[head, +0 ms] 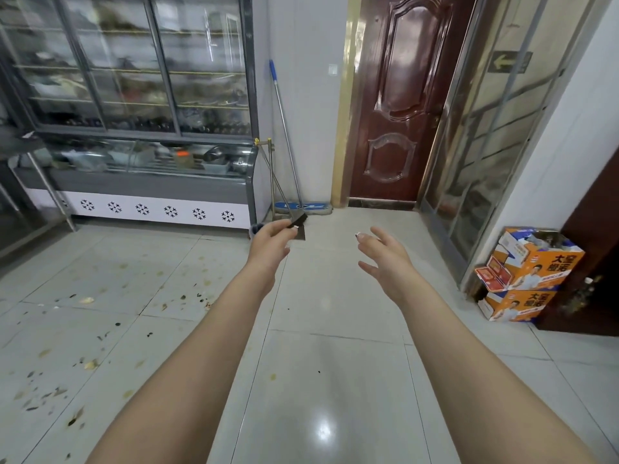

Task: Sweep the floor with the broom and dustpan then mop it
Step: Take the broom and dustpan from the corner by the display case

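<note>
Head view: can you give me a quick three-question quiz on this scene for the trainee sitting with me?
1. Multiple choice: where is the mop?
A) leaning on the white wall left of the brown door
B) lying across the cardboard boxes
C) held in a hand

2. True or false: the right hand grips the mop handle.

3. Fill in: most of the scattered debris lies on the floor to the person's ____ side.

Key: 1 A; 2 false, the hand is open and holds nothing; 3 left.
</note>
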